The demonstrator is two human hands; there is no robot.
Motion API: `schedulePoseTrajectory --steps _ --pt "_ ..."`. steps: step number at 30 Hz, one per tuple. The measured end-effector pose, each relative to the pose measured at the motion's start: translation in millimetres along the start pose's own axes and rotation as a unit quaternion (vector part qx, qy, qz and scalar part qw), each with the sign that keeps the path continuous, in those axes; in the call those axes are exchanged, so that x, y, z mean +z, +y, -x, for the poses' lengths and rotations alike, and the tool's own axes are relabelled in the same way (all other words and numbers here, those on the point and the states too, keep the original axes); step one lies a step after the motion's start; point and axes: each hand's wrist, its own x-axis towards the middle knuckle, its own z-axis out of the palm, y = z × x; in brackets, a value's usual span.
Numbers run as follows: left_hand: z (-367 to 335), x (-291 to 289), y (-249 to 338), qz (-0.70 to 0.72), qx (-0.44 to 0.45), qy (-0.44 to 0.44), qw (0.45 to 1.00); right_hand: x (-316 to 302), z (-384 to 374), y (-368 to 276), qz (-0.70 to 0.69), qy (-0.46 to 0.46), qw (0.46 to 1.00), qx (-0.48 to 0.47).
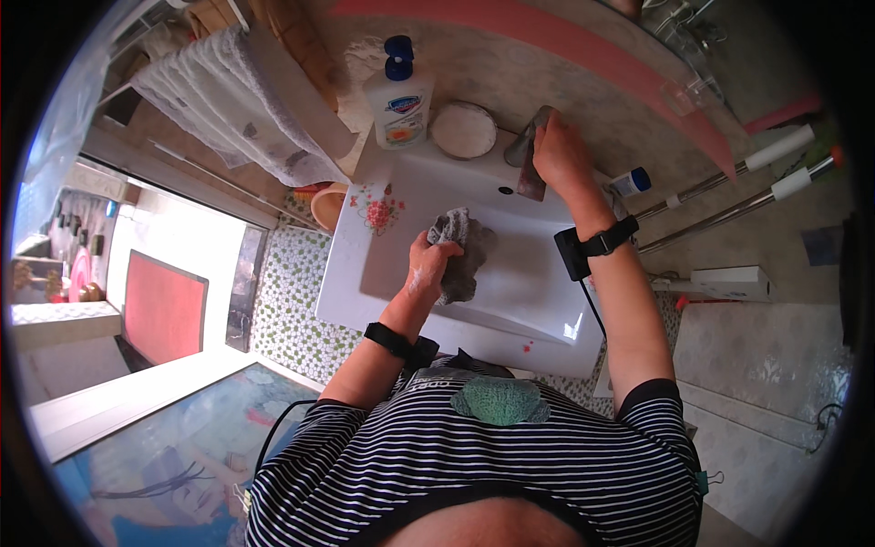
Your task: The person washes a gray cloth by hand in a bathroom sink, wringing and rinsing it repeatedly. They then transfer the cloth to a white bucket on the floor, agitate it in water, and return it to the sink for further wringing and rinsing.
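Note:
I stand over a white washbasin (538, 310). My left hand (427, 266) grips a grey wet cloth (467, 253) inside the bowl. My right hand (558, 155) rests on the metal tap (529, 153) at the back of the basin, fingers wrapped over its top. A black band with a small device sits on each wrist.
A white pump bottle with a blue top (399, 96) and a round white soap dish (463, 129) stand on the basin's back ledge. A white towel (228, 100) hangs at the left. Two metal rails (729, 187) run to the right. A green scrubber (499, 401) lies against my striped shirt.

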Motion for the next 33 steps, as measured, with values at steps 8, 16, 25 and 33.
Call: schedulePoseTrajectory --steps 8,16,25,33 --pt "3 -1 5 -0.004 0.012 0.0 1.0 -3 -6 8 -0.028 -0.031 0.999 -0.031" --pt "3 5 3 -0.014 0.002 -0.013 1.0 -14 -2 -13 -0.007 -0.041 0.998 0.048" --pt "10 17 11 -0.007 -0.019 -0.004 1.0 -13 -18 -1 0.005 -0.085 0.996 0.035" --pt "9 15 7 -0.003 -0.024 -0.007 1.0 -15 -7 -7 -0.007 -0.039 0.999 0.026"
